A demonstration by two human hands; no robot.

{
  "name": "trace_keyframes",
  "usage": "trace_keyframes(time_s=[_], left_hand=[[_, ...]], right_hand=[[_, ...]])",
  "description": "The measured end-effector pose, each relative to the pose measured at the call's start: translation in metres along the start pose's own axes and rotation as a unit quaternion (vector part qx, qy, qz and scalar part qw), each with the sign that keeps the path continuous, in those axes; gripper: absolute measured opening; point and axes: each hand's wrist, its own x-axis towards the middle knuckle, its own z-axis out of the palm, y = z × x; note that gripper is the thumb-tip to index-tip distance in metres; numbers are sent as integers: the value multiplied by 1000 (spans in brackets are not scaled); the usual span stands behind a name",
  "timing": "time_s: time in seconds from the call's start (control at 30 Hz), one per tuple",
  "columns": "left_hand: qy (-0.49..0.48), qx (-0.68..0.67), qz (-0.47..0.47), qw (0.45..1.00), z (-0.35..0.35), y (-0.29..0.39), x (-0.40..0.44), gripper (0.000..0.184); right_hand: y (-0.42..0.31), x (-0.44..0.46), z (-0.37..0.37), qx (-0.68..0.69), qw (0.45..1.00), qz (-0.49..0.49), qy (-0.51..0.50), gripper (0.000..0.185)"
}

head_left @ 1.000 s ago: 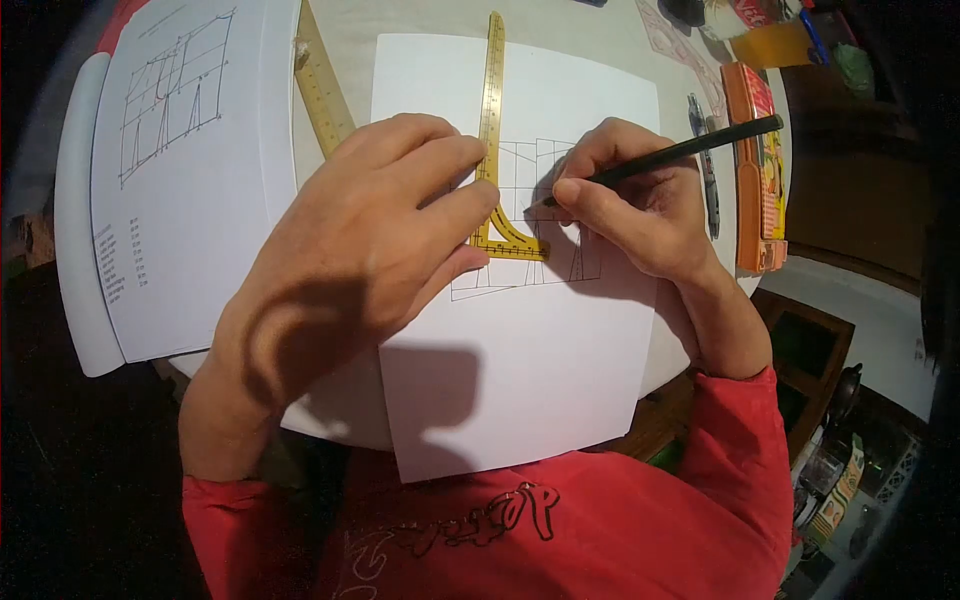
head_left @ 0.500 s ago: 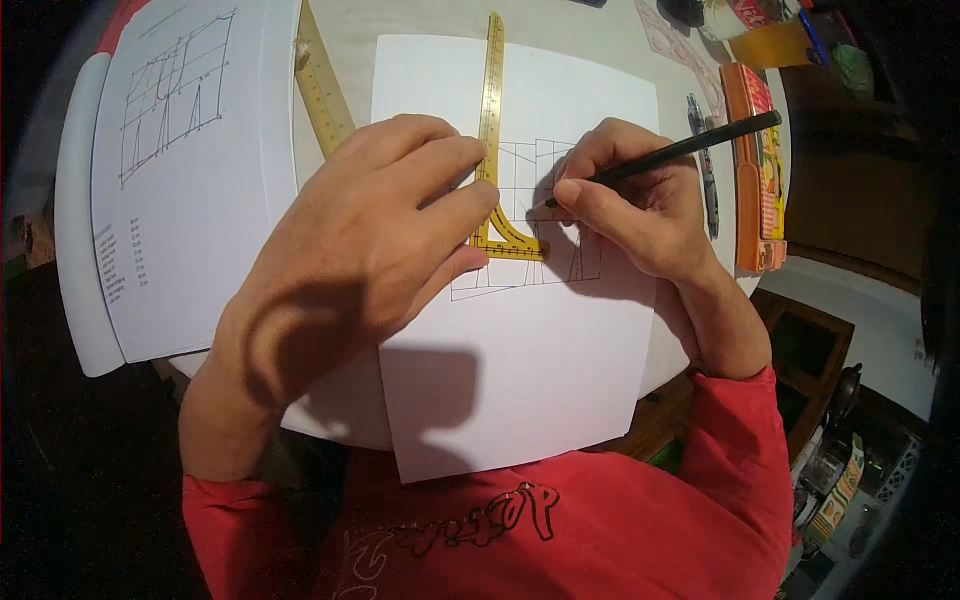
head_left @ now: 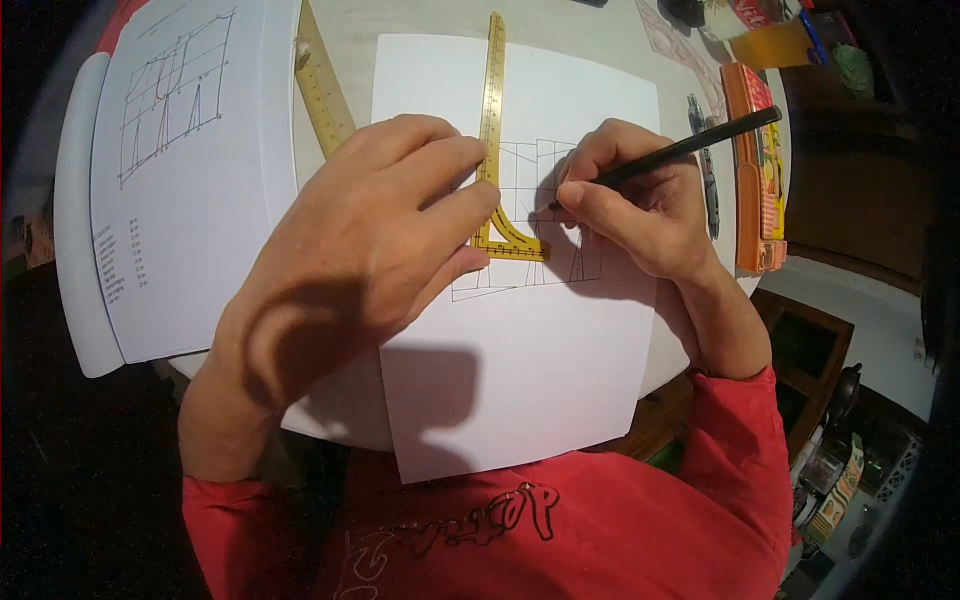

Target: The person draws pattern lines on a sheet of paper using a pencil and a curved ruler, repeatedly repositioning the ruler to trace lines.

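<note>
The right hand [head_left: 640, 200] holds a slim black pencil [head_left: 690, 147] in a narrow grip, thumb and fingers closed around its lower end. The pencil's shaft is straight and smooth with a dull sheen; its long axis slants across the view, the tip pointing down and left toward the drawing and the blunt end up and right. Whether the tip touches the paper I cannot tell.

The left hand [head_left: 370, 230] lies palm down, fingers together, pressing on a yellow pattern ruler [head_left: 492, 90] rather than gripping it around. The ruler looks like thin, glossy plastic with dark graduations: a long straight arm, a short foot and a curved brace joining them. Its long axis runs nearly straight away from the wearer, the far end tipped slightly right; the foot points right, toward the pencil.

Both tools are over a smooth white sheet [head_left: 520, 380], in its upper half, where a fine-lined drawing [head_left: 590, 265] of straight and slanting strokes shows around the ruler. The sheet's long axis runs away from the wearer, its near edge reaching the red shirt [head_left: 620, 510].

Left of the sheet, a second, duller yellow ruler [head_left: 322, 90] slants beside printed pages [head_left: 190, 250] with a curled left edge. To the right, beyond the right hand, a pen [head_left: 711, 200] lies near a long orange box [head_left: 743, 180], on a pale-covered table [head_left: 400, 20].
</note>
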Motion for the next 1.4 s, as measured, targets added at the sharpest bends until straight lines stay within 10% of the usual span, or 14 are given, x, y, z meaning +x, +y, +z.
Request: trace_keyframes(time_s=[1.4], left_hand=[[-3, 7, 2, 1000, -2, 1, 0, 35]], right_hand=[[-3, 1, 0, 49, 998, 25, 21, 4]])
